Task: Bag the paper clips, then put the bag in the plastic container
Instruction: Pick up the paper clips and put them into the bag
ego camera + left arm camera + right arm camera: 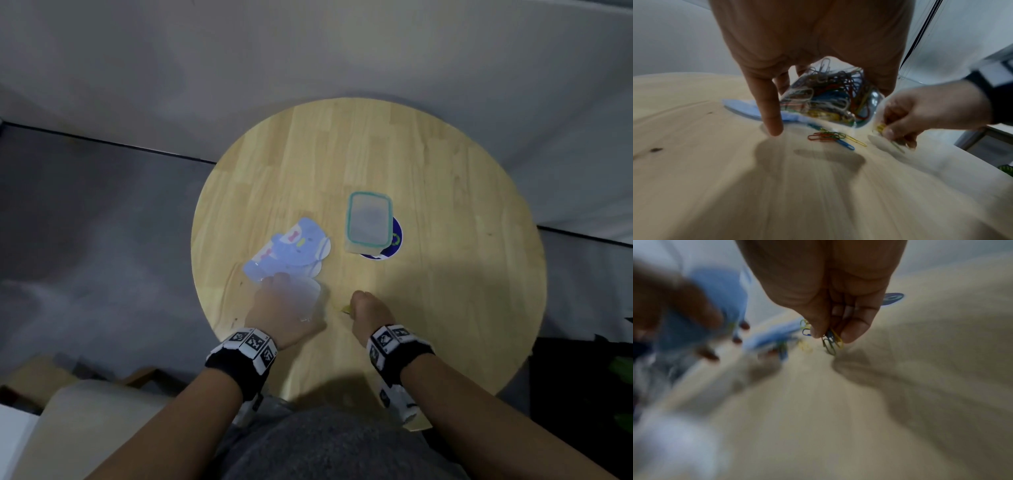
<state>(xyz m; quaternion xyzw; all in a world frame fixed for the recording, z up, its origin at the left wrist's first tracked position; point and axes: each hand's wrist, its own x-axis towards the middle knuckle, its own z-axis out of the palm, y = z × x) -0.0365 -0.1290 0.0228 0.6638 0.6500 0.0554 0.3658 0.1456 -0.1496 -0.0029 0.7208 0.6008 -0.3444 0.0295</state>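
Paper clips [830, 137] in red, green, blue and yellow lie loose on the tabletop [445, 205], between the two hands. Many more already sit inside the clear zip bag [826, 97], which hangs under the left hand [284, 308].

What could go wrong? The clips in the right hand [368, 310] are thin and slippery, so one might slide out and fall before it gets to the bag. The bag's mouth might also flop closed, because only one hand holds it. If the bag tips, the clips inside may spill back out.

The left grip is curled around the top of the bag, with one finger [771, 113] pointing down to the tabletop. The right grip is pressed together, thumb against fingertips, pinching a few clips [831, 341] just above the wood.

The plastic container [369, 221], with its green-edged lid on, stands well beyond both hands. A blue cartoon pouch [291, 248] lies just past the left hand.
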